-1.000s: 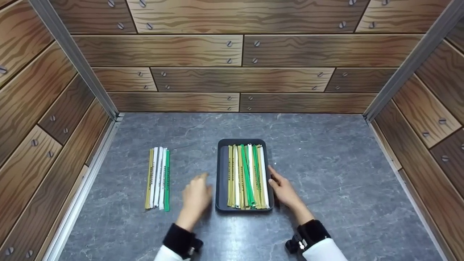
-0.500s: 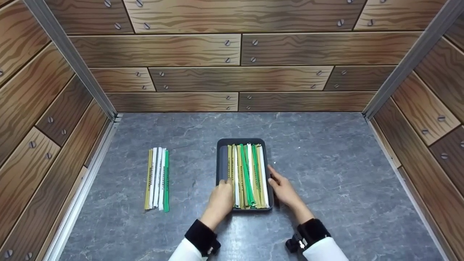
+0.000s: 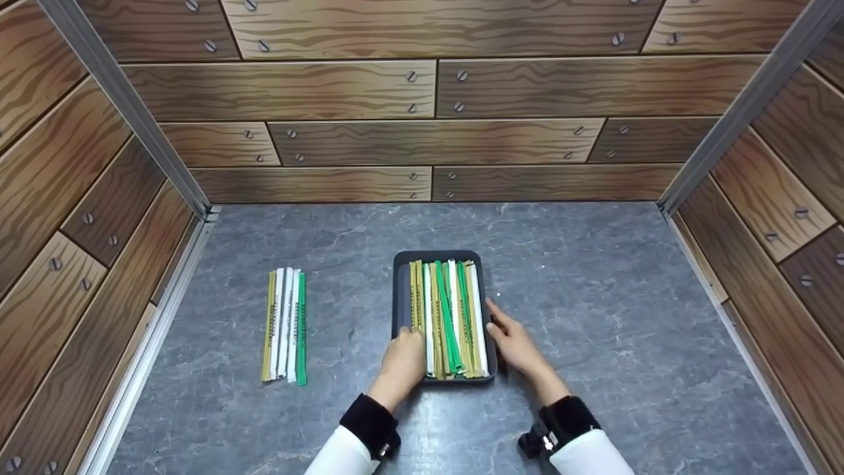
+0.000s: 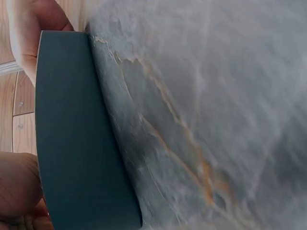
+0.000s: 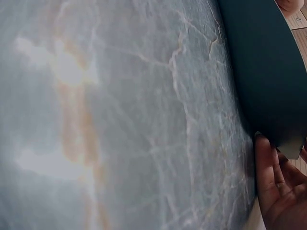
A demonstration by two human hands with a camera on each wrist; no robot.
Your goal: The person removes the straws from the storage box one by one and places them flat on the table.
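In the head view, a dark tray [image 3: 399,297] bears a row of long paper-wrapped straws [image 3: 446,310] in gold, white and green. My left hand [image 3: 403,359] reaches over its near left part with fingers curled down at the leftmost gold straws [image 3: 415,290], gripping there; the fingertips are hidden. On the other side, my right hand [image 3: 517,346] rests its extended fingers and thumb against the tray's right wall. The left wrist view has the tray's outer wall [image 4: 81,134] with my left hand [image 4: 17,187] beside it. The right wrist view catches my right hand [image 5: 283,187] touching the tray's edge.
Left of the tray, a second group of wrapped straws [image 3: 285,326] lies side by side on the grey marbled surface [image 3: 580,264]. Wood-patterned walls [image 3: 435,145] enclose the back and both sides.
My left hand has moved right from the surface beside the tray onto the straws at its left. Those gold straws have shifted slightly. My right hand stays put.
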